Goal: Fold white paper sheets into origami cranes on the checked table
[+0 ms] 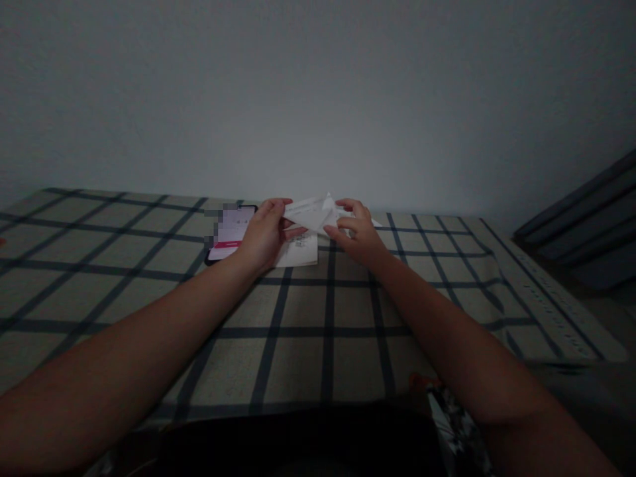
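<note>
Between my two hands, above the table, is a folded sheet of white paper with faint print and a pointed peak at its top. My left hand grips its left end, thumb on the upper side and fingers beneath. On the other side, my right hand pinches the paper near the peak with thumb and fingers. Below the left hand lies a printed white sheet or booklet, partly covered. A lit phone with a pink band on its screen rests just left of that hand.
A checked cloth in beige and dark blue covers the table. Behind it stands a plain grey wall. Dark draped fabric is at the right, past the table's edge. White paper shows beyond the right hand.
</note>
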{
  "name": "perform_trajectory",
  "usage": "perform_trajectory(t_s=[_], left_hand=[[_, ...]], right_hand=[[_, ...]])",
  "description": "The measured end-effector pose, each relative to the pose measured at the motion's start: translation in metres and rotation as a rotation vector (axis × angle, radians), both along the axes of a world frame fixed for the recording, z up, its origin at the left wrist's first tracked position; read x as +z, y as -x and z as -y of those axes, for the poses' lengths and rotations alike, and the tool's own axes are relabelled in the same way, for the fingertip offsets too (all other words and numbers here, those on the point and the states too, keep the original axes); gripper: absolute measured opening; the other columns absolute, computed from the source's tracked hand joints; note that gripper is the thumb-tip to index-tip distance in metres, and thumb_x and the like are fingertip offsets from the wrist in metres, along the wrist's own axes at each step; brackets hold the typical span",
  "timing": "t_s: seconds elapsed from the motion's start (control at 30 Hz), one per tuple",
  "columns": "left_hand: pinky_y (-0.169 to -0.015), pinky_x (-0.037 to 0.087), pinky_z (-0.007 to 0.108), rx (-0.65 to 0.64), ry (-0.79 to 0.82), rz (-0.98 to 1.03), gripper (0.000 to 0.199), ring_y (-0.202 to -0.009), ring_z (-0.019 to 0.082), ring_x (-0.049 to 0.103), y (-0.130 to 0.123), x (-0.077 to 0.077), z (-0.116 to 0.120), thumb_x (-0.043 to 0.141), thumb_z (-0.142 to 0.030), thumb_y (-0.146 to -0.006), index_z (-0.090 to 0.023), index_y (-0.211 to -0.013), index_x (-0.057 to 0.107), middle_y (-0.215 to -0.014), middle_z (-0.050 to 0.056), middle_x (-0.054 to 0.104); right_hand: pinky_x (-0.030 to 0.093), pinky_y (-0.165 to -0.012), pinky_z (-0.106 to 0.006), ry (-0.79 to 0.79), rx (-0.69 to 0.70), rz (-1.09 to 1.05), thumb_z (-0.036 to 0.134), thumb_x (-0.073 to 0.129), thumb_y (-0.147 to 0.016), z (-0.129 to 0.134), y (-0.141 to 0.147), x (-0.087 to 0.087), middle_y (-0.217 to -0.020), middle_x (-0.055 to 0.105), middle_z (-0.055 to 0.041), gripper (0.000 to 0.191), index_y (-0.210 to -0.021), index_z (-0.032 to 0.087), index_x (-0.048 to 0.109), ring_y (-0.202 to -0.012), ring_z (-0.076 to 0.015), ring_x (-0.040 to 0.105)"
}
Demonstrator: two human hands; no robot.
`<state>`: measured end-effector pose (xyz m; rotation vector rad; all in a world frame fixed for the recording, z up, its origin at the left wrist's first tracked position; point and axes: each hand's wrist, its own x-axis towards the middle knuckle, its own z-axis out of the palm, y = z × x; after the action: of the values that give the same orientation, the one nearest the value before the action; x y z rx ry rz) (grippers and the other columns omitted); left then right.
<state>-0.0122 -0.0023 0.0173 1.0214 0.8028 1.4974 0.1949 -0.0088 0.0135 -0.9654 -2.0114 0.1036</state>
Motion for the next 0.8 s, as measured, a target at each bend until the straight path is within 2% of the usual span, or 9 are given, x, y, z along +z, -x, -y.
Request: perform_trajectory(t_s=[0.07,0.17,0.23,0.43,0.53,0.63,0.73,0.8], left_hand=[[-0.063,0.058,0.026,-0.019,-0.029,-0.012,0.014,-0.070,0.013,0.061,0.000,-0.001,0.001,0.062,-0.034,-0.089,-0.021,-0.092,0.058,-0.084,0.001,0.061],[-0.060,0.057,0.024,-0.030,-0.049,-0.041,0.016,-0.064,0.011,0.056,0.000,-0.002,0.002,0.063,-0.036,-0.087,-0.022,-0.093,0.059,-0.079,0.000,0.056],[-0.061,0.057,0.025,-0.026,-0.055,-0.058,0.019,-0.062,0.011,0.054,0.000,-0.002,0.002,0.063,-0.039,-0.087,-0.023,-0.096,0.060,-0.077,-0.001,0.054],[-0.058,0.055,0.026,-0.018,-0.068,-0.045,0.020,-0.061,0.013,0.053,0.001,0.000,0.002,0.063,-0.040,-0.088,-0.024,-0.101,0.061,-0.080,0.000,0.053],[-0.055,0.054,0.024,0.009,-0.073,-0.033,0.018,-0.055,0.011,0.046,0.002,0.000,0.002,0.060,-0.037,-0.089,-0.025,-0.102,0.062,-0.073,-0.002,0.047],[-0.054,0.054,0.023,0.033,-0.090,-0.022,0.023,-0.053,0.010,0.044,0.002,-0.001,0.000,0.062,-0.039,-0.088,-0.025,-0.106,0.061,-0.070,-0.003,0.044],[-0.059,0.056,0.025,0.012,-0.081,-0.007,0.034,-0.065,0.013,0.056,0.002,-0.002,0.000,0.062,-0.048,-0.087,-0.025,-0.112,0.060,-0.080,-0.001,0.053],[-0.063,0.058,0.029,-0.049,-0.045,-0.010,0.044,-0.078,0.016,0.063,0.001,-0.003,0.001,0.067,-0.051,-0.084,-0.025,-0.117,0.058,-0.092,0.003,0.060]], right_hand=[[0.043,-0.102,-0.044,0.081,0.019,-0.096,0.042,0.063,-0.088,-0.002,0.000,-0.001,-0.124,0.059,-0.0128,0.027,-0.075,0.018,0.068,-0.118,-0.0254,0.055],[0.050,-0.086,-0.038,0.265,0.069,-0.224,0.044,0.065,-0.085,-0.005,0.002,-0.004,-0.101,0.068,-0.0093,0.026,-0.084,0.019,0.067,-0.096,-0.0208,0.063],[0.050,-0.078,-0.035,0.362,0.099,-0.291,0.045,0.065,-0.084,-0.006,0.003,-0.006,-0.088,0.068,-0.0060,0.026,-0.087,0.018,0.065,-0.084,-0.0182,0.062],[0.051,-0.078,-0.032,0.392,0.117,-0.361,0.048,0.070,-0.078,-0.006,0.005,-0.006,-0.109,0.066,-0.0092,0.030,-0.086,0.019,0.066,-0.099,-0.0200,0.061],[0.049,-0.070,-0.030,0.509,0.160,-0.338,0.049,0.068,-0.078,-0.001,0.007,0.000,-0.086,0.066,-0.0049,0.031,-0.081,0.018,0.063,-0.078,-0.0160,0.059],[0.043,-0.060,-0.027,0.506,0.136,-0.302,0.047,0.068,-0.078,0.004,0.009,0.006,-0.070,0.057,0.0004,0.031,-0.074,0.018,0.058,-0.062,-0.0119,0.050],[0.038,-0.056,-0.025,0.478,0.126,-0.324,0.046,0.067,-0.080,0.004,0.010,0.005,-0.065,0.050,0.0031,0.030,-0.074,0.020,0.053,-0.059,-0.0105,0.044],[0.036,-0.055,-0.025,0.449,0.126,-0.363,0.045,0.067,-0.080,0.003,0.010,0.002,-0.067,0.049,0.0032,0.029,-0.075,0.020,0.053,-0.060,-0.0105,0.043]])
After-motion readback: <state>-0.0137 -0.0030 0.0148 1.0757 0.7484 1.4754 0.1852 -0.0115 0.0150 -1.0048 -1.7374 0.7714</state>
